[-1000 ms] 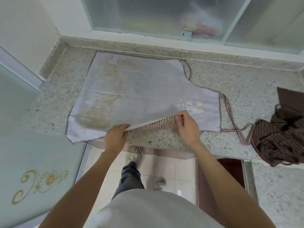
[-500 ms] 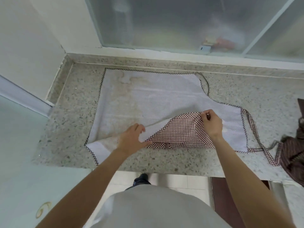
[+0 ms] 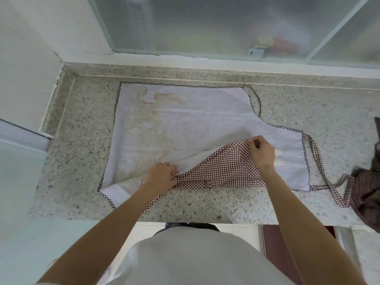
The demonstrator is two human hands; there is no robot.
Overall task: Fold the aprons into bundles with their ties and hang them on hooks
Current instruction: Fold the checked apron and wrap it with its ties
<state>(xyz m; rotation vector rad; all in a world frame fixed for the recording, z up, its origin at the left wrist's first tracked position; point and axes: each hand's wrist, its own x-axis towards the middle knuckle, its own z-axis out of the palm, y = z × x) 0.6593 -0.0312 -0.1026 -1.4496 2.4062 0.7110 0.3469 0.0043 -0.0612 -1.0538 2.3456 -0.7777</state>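
Observation:
A pale checked apron [image 3: 185, 124] with dark checkered trim lies spread, underside up, on the speckled stone counter [image 3: 78, 157]. Its near edge is turned up and over, showing a brown gingham flap [image 3: 222, 167]. My left hand [image 3: 162, 177] grips the fold line at the near edge. My right hand [image 3: 261, 151] pinches the flap's far corner, laid over the apron's middle right. The gingham ties [image 3: 316, 161] trail off to the right.
A dark brown striped apron [image 3: 368, 186] lies crumpled at the counter's right edge, touching the ties. A frosted sliding window [image 3: 205, 25] runs behind the counter. A white wall [image 3: 26, 64] closes the left side. Tiled floor shows below the counter's front edge.
Both hands have carried the apron's near edge away from me, over its middle, so a wide gingham flap now shows. The camera has tilted further over the counter.

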